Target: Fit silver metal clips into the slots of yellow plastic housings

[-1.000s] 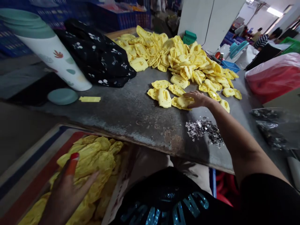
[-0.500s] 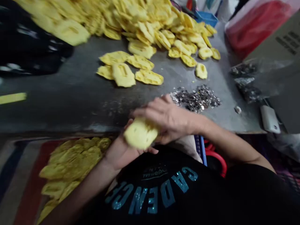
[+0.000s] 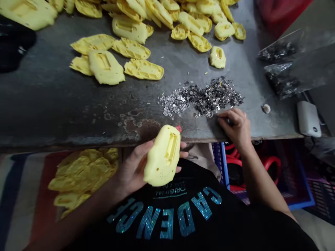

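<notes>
My left hand is wrapped round a yellow plastic shell, holding it in front of my chest past the table edge. The shell's smooth outer side faces up, showing a long rectangular recess and small holes. On the table, my right hand has thumb and fingers pinched together at the near right edge of a pile of small shiny metal pieces. Whatever is between those fingertips is too small to make out.
Several yellow shells lie loose on the grey table, with a larger heap behind. Clear bags of metal pieces and a white device sit right. A blue crate with red-rimmed things and more shells are below.
My right hand has left the shell and moved right to the metal pile. My left hand keeps hold of the shell, now turned upright with its recess showing. The view has shifted closer.
</notes>
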`<action>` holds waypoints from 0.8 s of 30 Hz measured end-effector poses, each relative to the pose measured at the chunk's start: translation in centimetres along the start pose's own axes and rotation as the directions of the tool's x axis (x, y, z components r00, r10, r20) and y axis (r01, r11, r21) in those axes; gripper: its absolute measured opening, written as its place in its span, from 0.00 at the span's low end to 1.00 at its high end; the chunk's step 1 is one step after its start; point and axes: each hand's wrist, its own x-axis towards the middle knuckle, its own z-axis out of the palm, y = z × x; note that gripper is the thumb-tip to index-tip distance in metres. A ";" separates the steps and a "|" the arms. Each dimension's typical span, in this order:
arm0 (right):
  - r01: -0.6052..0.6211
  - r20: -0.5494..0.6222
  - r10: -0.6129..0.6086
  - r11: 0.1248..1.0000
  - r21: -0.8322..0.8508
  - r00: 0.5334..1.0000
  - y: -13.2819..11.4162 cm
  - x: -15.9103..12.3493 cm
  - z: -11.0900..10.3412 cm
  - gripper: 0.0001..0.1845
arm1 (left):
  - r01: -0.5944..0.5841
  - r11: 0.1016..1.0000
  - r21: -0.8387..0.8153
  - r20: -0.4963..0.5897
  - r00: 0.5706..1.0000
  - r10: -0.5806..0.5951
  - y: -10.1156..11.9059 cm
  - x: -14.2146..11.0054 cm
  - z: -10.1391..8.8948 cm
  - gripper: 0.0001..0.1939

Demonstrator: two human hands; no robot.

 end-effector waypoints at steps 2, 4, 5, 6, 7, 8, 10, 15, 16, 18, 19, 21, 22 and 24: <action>-0.011 0.009 0.011 0.998 -0.058 1.000 0.6 0.5 0.8 0.04 | -0.011 1.000 0.022 -0.051 0.999 0.012 -0.1 -0.2 0.2 0.31; 0.007 0.036 -0.004 0.996 -0.094 0.999 0.6 1.1 1.4 0.05 | -0.006 1.000 0.026 -0.092 0.996 0.008 -0.2 -0.5 0.3 0.31; 0.015 0.048 -0.010 0.994 -0.108 0.999 0.5 1.3 1.6 0.05 | -0.006 1.000 0.022 -0.094 0.996 0.008 -0.2 -0.5 0.2 0.31; 0.020 0.059 -0.013 0.993 -0.119 0.998 0.4 1.6 1.7 0.05 | -0.005 1.000 0.014 -0.091 0.996 0.007 -0.3 -0.6 0.2 0.31; 0.024 0.065 -0.016 0.991 -0.130 0.998 0.4 1.7 1.8 0.04 | -0.006 1.000 0.005 -0.081 0.997 0.007 -0.3 -0.6 0.1 0.31; 0.028 0.067 -0.018 0.990 -0.140 0.998 0.3 1.9 1.9 0.04 | -0.010 1.000 -0.003 -0.068 0.998 0.010 -0.4 -0.5 0.0 0.31; 0.039 0.065 -0.029 0.988 -0.151 0.997 0.3 2.1 1.9 0.04 | -0.014 1.000 -0.014 -0.065 0.998 0.013 -0.5 -0.4 0.0 0.31; 0.079 0.036 -0.076 0.991 -0.107 0.996 -0.3 1.8 1.1 0.03 | -0.001 0.999 -0.034 -0.093 0.996 -0.002 -0.4 -0.1 0.2 0.31; 0.076 0.036 -0.074 0.993 -0.087 0.997 -0.5 1.6 0.7 0.03 | 0.003 0.999 -0.038 -0.082 0.997 -0.006 -0.4 -0.1 0.3 0.30; 0.060 0.054 -0.057 0.996 -0.061 0.997 -0.8 0.8 -0.1 0.04 | 0.011 0.999 -0.038 -0.066 0.998 -0.014 -0.3 -0.1 0.5 0.28; 0.049 0.066 -0.045 0.997 -0.059 0.997 -0.9 0.3 -0.5 0.04 | 0.015 0.999 -0.035 -0.061 0.998 -0.017 -0.3 -0.1 0.5 0.27; 0.014 0.073 -0.011 0.999 -0.040 0.997 -0.9 -0.8 -1.2 0.04 | 0.025 0.999 -0.032 -0.058 0.998 -0.027 -0.3 0.0 0.6 0.28; -0.006 0.062 0.008 1.000 -0.024 0.998 -0.9 -1.3 -1.4 0.06 | 0.028 0.999 -0.033 -0.055 0.998 -0.030 -0.3 0.0 0.7 0.28; -0.043 0.020 0.043 0.999 -0.008 0.999 -0.7 -2.1 -1.8 0.05 | 0.030 0.999 -0.034 -0.061 0.998 -0.032 -0.3 0.1 0.8 0.29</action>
